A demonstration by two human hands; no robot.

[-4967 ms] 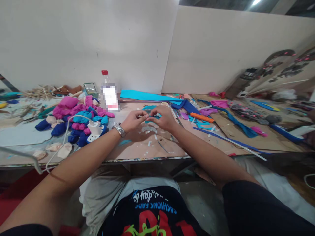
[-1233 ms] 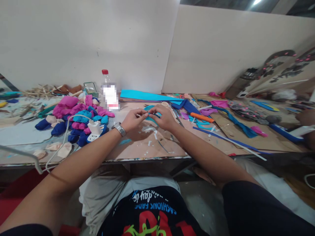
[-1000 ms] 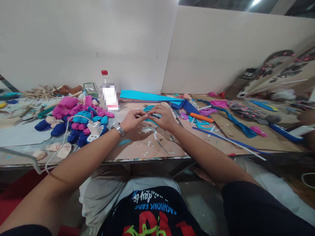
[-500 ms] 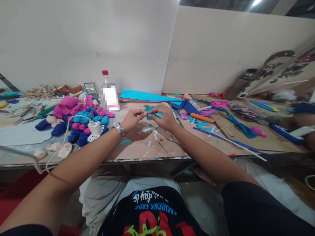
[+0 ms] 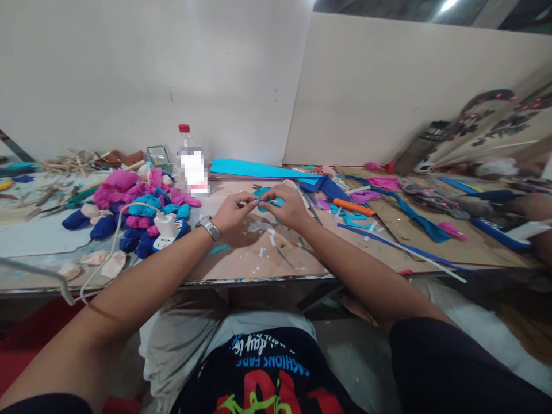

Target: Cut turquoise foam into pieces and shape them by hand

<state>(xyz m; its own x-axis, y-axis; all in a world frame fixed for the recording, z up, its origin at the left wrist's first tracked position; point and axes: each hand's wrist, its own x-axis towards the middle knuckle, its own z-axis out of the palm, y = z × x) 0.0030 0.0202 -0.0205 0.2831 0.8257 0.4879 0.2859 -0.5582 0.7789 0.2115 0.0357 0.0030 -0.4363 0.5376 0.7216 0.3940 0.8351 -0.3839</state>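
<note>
A: Turquoise foam piece [image 5: 264,202], where is it?
B: Mid-table, pinched between two hands, left hand [image 5: 233,211] and right hand [image 5: 288,207], both curled tight on it.
A: Counts?
B: One bottle [image 5: 190,164] at eleven o'clock, one orange cutter [image 5: 353,207] at three; scrap-littered brown worktable [image 5: 259,267], white wall panels [image 5: 388,86].

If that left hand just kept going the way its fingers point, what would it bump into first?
The left hand points rightward at the turquoise scrap it pinches. Just past that, it would probably meet the fingertips of the right hand, which grips the same scrap. Depth is unclear.
</note>
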